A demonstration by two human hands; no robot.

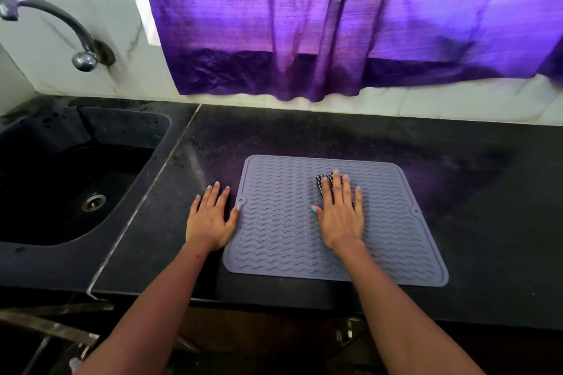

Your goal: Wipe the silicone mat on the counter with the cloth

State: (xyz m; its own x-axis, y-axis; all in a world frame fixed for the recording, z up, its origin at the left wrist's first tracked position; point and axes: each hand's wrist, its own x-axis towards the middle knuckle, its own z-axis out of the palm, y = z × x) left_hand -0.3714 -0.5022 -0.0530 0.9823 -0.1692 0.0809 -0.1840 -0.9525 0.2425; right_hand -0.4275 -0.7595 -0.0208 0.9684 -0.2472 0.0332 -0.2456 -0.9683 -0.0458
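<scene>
A grey silicone mat (280, 237) with wavy ridges lies flat on the black counter (475, 192). My right hand (341, 213) presses flat on the mat's upper middle, covering a small black-and-white checked cloth (321, 181) that shows only at my fingertips. My left hand (211, 219) rests flat on the counter with fingers spread, its thumb touching the mat's left edge.
A dark sink (76, 179) with a metal drain sits to the left, and a curved tap (82, 49) juts from the tiled wall. A purple curtain (335, 24) hangs behind the counter. The counter's front edge runs just below the mat.
</scene>
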